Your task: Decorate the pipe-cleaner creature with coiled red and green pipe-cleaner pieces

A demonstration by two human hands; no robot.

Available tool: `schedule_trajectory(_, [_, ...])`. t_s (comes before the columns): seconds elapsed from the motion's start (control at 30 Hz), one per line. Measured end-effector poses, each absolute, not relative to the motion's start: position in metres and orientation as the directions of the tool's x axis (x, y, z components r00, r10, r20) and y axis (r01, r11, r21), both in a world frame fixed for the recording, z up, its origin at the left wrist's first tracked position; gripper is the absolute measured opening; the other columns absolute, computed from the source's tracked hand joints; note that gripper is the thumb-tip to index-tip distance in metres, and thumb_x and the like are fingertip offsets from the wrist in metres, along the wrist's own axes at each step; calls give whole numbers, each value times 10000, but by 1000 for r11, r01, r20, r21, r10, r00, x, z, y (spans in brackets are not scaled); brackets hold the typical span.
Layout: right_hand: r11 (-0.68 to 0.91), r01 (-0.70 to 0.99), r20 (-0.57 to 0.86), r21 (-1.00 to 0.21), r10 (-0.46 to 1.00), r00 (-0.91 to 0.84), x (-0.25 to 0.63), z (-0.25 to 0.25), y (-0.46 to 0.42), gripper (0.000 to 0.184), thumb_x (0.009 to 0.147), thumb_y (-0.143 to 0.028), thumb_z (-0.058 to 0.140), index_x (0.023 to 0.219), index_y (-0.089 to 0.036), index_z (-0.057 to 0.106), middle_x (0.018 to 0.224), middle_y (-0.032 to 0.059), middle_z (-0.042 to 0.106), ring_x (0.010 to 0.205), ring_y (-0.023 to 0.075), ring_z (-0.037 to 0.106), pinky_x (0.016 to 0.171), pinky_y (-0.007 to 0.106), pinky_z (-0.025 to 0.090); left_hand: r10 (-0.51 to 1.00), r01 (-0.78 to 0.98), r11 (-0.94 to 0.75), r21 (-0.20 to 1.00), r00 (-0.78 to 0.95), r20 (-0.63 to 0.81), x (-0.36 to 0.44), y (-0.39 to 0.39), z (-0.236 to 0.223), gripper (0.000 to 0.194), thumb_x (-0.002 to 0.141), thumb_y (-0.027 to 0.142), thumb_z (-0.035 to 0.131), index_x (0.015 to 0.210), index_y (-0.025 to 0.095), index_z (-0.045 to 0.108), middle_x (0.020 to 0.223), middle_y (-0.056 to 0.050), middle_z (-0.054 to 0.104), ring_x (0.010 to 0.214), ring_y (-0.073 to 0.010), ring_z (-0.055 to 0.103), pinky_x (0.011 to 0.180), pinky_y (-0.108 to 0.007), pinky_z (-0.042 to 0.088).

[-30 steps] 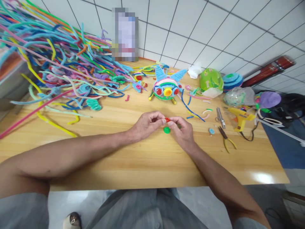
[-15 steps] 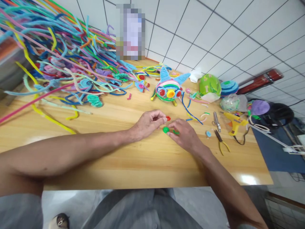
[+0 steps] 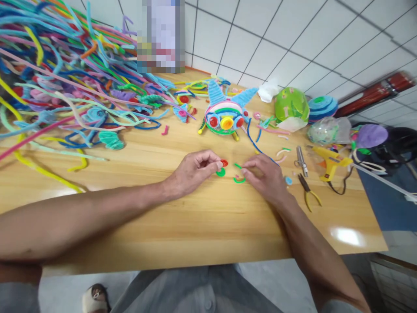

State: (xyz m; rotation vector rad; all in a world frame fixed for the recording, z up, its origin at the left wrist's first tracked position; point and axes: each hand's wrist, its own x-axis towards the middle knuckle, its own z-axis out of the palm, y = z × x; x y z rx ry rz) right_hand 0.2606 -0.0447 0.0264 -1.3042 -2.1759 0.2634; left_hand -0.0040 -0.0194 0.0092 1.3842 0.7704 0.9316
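Observation:
My left hand pinches a small red coiled disc between thumb and fingertips. Just below it shows a green coiled disc; I cannot tell whether the fingers hold it too or it rests on the table. A short piece of green pipe cleaner sticks out from the closed fingertips of my right hand. Under those fingers a curved green piece lies on the wood, with a pinkish bit beside it. Beyond both hands stands a round pipe-cleaner figure with blue ears.
A large heap of pipe cleaners covers the table's left and back. On the right lie pliers, scissors and a yellow glue gun with its cord. A green balloon-like ball sits near the tiled wall.
My right hand has drawn away from the green disc to the right, with the green piece in its fingers. The green disc now sits against my left fingertips. The view has shifted slightly.

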Motion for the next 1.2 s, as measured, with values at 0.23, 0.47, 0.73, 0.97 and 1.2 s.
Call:
schedule_trajectory(0.23, [609,735,254,-297,793,-554,261,17,-46,126,998,-322,654,920,-236,704,904,66,720,881,240,635,824,407,473,895,-53,-17,998,444,39,-4,-21,13,255,928,398,765,864,154,731,756,-11,706,629,-96,536,596,-221,451])
schedule_trajectory(0.47, [395,855,433,-336,871,-233,272,13,-35,105,1011,-263,632,968,-263,727,982,72,775,992,266,679,891,440,487,900,-36,-15,999,435,29,-5,-21,13,227,923,379,766,864,160,746,753,-13,715,625,-97,541,591,-222,454])
schedule_trajectory(0.73, [373,649,351,-663,921,-171,235,30,-52,89,962,-292,689,883,-257,711,838,13,751,808,200,698,788,363,555,888,-62,-70,996,451,91,-3,-20,9,284,926,436,766,874,157,755,794,-28,754,649,-106,583,630,-233,496])
schedule_trajectory(0.97, [248,574,193,-780,969,-157,211,43,-56,71,932,-302,715,937,-231,723,864,6,761,768,164,678,749,309,552,882,-107,-104,989,449,141,-4,-22,12,264,958,406,737,881,153,742,779,-19,733,674,-109,595,670,-241,504])
schedule_trajectory(1.2, [244,533,213,-810,970,-120,197,33,-54,108,939,-304,677,865,-230,703,799,-4,740,745,159,654,738,303,536,884,-116,-89,989,448,133,-4,-22,10,255,961,410,729,911,160,748,803,-18,741,685,-113,604,673,-244,501])
